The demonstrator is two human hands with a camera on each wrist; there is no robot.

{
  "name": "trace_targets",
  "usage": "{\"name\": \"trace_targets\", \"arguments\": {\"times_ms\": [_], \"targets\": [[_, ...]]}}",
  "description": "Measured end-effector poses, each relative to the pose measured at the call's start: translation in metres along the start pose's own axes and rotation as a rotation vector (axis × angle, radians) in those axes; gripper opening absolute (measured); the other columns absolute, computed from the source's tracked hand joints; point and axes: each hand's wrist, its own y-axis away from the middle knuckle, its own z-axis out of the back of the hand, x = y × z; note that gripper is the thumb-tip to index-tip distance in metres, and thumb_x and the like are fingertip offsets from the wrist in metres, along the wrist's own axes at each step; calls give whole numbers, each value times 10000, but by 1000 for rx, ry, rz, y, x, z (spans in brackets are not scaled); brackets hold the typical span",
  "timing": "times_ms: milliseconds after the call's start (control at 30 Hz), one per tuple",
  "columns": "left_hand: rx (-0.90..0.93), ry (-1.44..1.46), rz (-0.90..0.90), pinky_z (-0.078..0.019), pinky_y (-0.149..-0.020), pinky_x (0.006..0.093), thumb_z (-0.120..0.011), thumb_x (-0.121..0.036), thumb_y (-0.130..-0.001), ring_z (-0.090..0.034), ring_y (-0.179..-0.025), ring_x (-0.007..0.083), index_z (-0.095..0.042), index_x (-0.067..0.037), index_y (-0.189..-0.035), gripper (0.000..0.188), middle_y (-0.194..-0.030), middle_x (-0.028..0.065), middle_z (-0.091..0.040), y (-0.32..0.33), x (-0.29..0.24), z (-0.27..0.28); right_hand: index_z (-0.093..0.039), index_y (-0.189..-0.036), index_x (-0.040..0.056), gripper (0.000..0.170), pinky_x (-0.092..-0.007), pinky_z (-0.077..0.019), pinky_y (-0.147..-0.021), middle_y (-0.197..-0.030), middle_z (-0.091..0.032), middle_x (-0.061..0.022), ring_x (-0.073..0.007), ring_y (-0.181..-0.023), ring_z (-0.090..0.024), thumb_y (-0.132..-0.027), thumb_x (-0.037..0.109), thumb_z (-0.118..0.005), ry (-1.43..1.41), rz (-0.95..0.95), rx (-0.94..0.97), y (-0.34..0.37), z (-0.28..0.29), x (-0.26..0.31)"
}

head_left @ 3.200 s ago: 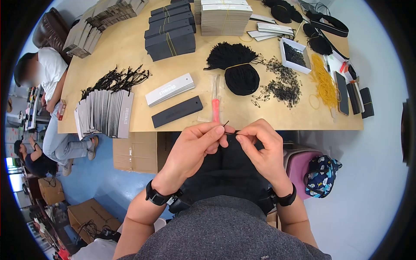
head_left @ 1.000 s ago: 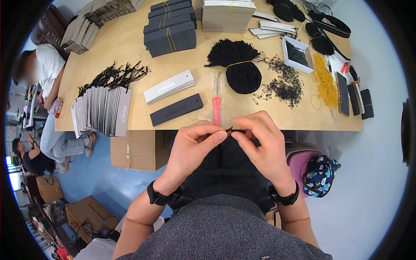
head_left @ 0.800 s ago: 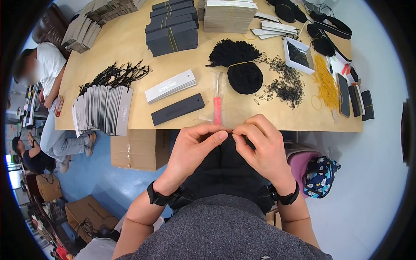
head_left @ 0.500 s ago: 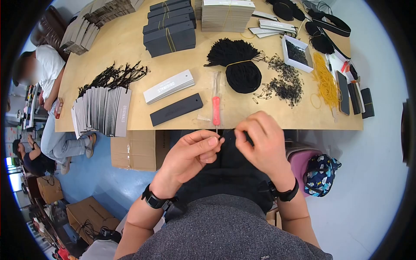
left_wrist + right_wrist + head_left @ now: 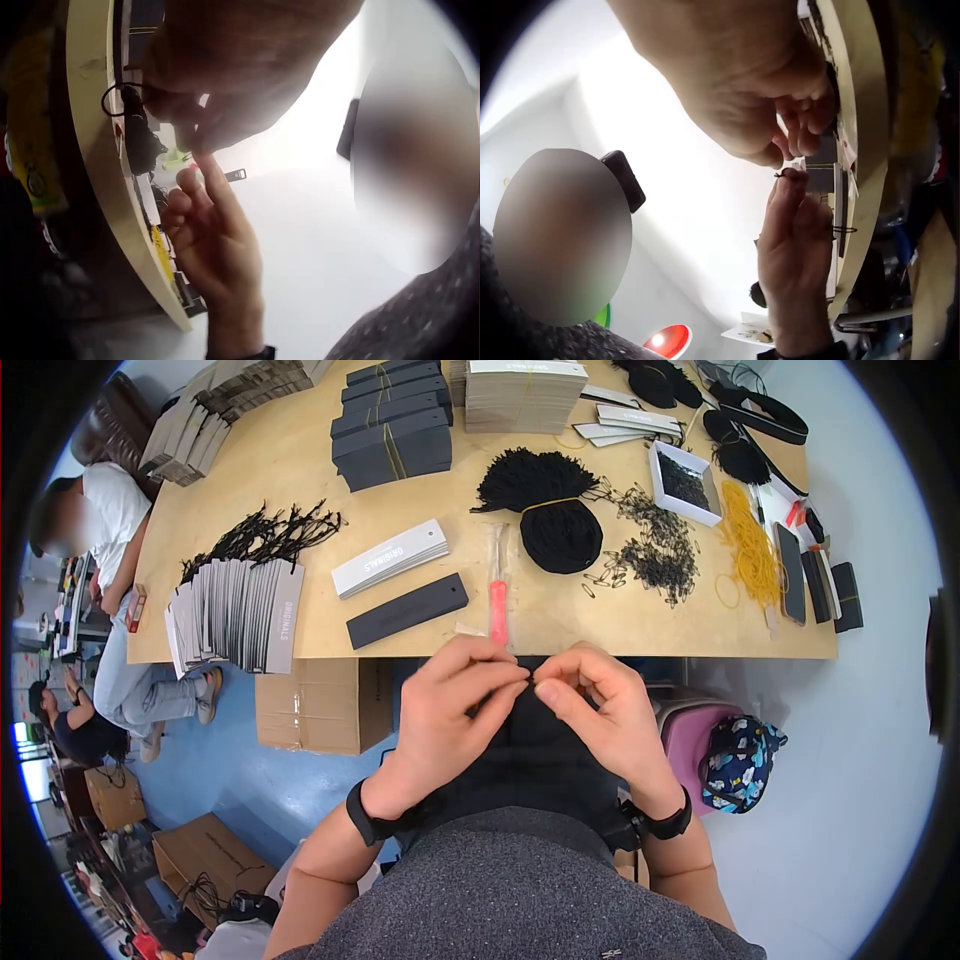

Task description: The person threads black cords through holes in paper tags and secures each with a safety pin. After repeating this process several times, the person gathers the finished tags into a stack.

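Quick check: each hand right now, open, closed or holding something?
Left hand: closed, pinching a thin black cord.
Right hand: close beside the left; whether it grips the cord too cannot be told.

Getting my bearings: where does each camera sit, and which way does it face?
Head: worn on the head, facing forward-down at table, left hand and right hand; forearms and shirt show.
Left wrist: worn there, looking past left hand toward right; shirt shows.
Right wrist: worn there, looking past right hand toward left; shirt shows.
Both wrist views share both hands, table edge.
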Motion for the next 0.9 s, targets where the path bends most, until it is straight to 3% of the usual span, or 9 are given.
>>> {"name": "trace_targets", "arguments": {"times_ms": [33, 100, 233, 300, 400, 633, 733, 800, 900], "targets": [[-3, -1, 1, -485, -681, 226, -747, 32, -822, -621, -793, 110, -731, -9, -966, 150, -993, 55, -652, 0, 2, 1, -666, -987, 12, 117, -259, -475, -627, -824, -581, -44, -127, -650, -565, -894, 72, -706, 0, 1, 3, -1, -1, 4], [92, 465, 263, -505, -666, 248, -699, -21, -904, -624, -794, 88, -711, -4, -994, 92, -956, 34, -681, 1, 9, 2, -669, -1012, 14, 119, -274, -486, -645, -874, -587, -62, -145, -706, -593, -903, 56, -691, 234, 280, -69, -2, -4, 14], [159, 700, 490, -517, -750, 240, -643, -60, -968, -626, -857, 64, -693, 20, -1038, 117, -968, 32, -699, 2, 7, 5, -675, -1033, 26, 151, -297, -496, -657, -910, -584, -82, -198, -748, -609, -883, 37, -696, 301, 302, -20, 0, 1, 8], [211, 778, 570, -514, -801, 229, -624, -74, -983, -646, -884, 76, -684, 43, -1065, 156, -953, 45, -710, 6, 0, 6, -685, -1022, 55, 204, -328, -497, -674, -905, -581, -78, -241, -789, -609, -824, 24, -722, 537, 509, -86, 1, 1, 15], [274, 690, 582, -521, -817, 228, -630, -79, -979, -655, -890, 82, -689, 58, -1059, 169, -931, 50, -716, 4, -2, 10, -689, -1003, 67, 231, -347, -483, -707, -906, -582, -58, -242, -801, -604, -779, 34, -737, 687, 691, -3, -7, 7, 16], [264, 701, 613, -524, -807, 227, -647, -79, -966, -660, -860, 79, -702, 59, -1028, 161, -915, 50, -722, 2, 5, 12, -672, -962, 36, 251, -352, -453, -746, -891, -577, -41, -219, -807, -596, -727, 70, -752, 793, 750, 7, -9, 4, 17], [236, 638, 573, -512, -688, 225, -678, -61, -925, -640, -752, 67, -713, 35, -1000, 128, -881, 50, -720, 4, 3, 7, -667, -961, 32, 259, -351, -451, -751, -886, -576, -40, -221, -810, -595, -724, 88, -756, 867, 826, -24, -10, 4, 8], [221, 74, 356, -451, -561, 242, -705, -40, -870, -570, -630, 61, -716, 7, -959, 101, -821, 52, -696, 2, -6, 8, -659, -949, 33, 232, -356, -451, -761, -893, -581, -41, -219, -817, -599, -747, 93, -757, 966, 780, 51, -11, 5, 8], [53, 24, 177, -380, -504, 252, -718, -28, -830, -478, -552, 69, -710, -7, -936, 108, -763, 54, -640, 3, -2, -3, -654, -935, 44, 226, -364, -451, -771, -898, -583, -41, -218, -823, -600, -745, 84, -770, 892, 748, -28, -15, 2, 3]]}}
